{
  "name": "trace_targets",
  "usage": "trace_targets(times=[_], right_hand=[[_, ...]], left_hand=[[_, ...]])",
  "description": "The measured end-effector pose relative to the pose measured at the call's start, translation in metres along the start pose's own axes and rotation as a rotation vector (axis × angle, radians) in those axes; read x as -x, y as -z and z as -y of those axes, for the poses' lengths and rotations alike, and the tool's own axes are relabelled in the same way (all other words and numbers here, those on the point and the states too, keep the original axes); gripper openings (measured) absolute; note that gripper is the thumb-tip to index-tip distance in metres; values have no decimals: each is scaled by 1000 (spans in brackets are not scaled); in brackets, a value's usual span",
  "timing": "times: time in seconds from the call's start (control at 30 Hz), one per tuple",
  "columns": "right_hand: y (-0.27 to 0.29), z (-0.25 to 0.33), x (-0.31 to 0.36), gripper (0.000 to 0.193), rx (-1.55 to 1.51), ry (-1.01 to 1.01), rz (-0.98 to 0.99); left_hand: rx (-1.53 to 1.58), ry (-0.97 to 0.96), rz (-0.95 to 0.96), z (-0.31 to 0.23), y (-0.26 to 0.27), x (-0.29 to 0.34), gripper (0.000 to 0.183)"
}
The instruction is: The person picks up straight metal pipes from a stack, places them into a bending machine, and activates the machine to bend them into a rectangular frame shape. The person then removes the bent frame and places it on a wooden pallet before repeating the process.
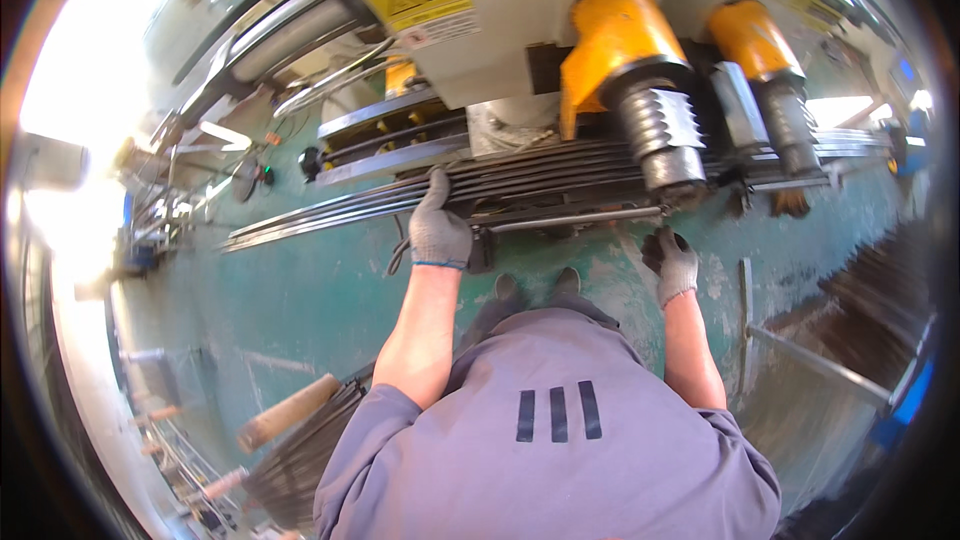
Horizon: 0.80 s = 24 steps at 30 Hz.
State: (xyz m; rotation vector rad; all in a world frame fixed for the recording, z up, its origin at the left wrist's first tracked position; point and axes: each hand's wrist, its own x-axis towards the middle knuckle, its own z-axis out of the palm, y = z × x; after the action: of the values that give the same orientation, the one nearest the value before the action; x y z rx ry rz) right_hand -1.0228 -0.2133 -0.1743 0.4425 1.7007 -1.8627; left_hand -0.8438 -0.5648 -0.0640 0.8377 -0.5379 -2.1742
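Note:
A bundle of long, thin metal bars (340, 208) lies across the front of a machine. My left hand (440, 232), in a grey knitted glove, is closed at the bars, one digit laid over them and the other fingers hidden. Below the bundle runs a single metal rod (575, 220). Close to that rod's right end is my right hand (672, 265), gloved too, with dark fingertips curled in; whether it holds anything small does not show. Above it hangs a ribbed metal spindle (662, 135) under an orange housing (625, 35).
A second orange unit (755, 40) stands to the right, with a brush-like end (790, 202) beneath. Dark stacked bars (880, 285) lie at the far right beside a metal frame (820, 365). Behind my left arm are more rods (300, 460) and a cardboard tube (290, 412).

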Motion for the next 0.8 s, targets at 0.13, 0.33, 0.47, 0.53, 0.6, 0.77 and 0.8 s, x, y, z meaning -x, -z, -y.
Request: trace_targets(times=[0.13, 0.33, 0.47, 0.53, 0.6, 0.77, 0.8], right_hand=[[17, -35, -25, 27, 85, -9, 54], [65, -104, -12, 34, 227, -136, -112], [72, -156, 13, 31, 288, -253, -294], [79, -183, 21, 32, 274, -339, -357], [71, -206, 41, 32, 245, -407, -383], [20, -236, 97, 28, 506, -419, -357], [1, -232, 109, 27, 552, -412, -353]], left_hand=[[209, 149, 138, -22, 27, 2, 39], [343, -18, 24, -126, 99, 0, 51], [345, -222, -8, -233, 182, -24, 48], [296, -314, -102, -291, 235, -45, 48], [256, -398, -79, -352, 292, -67, 51], [158, -471, -547, -461, 347, -93, 58], [138, -459, -518, -478, 364, -96, 61]])
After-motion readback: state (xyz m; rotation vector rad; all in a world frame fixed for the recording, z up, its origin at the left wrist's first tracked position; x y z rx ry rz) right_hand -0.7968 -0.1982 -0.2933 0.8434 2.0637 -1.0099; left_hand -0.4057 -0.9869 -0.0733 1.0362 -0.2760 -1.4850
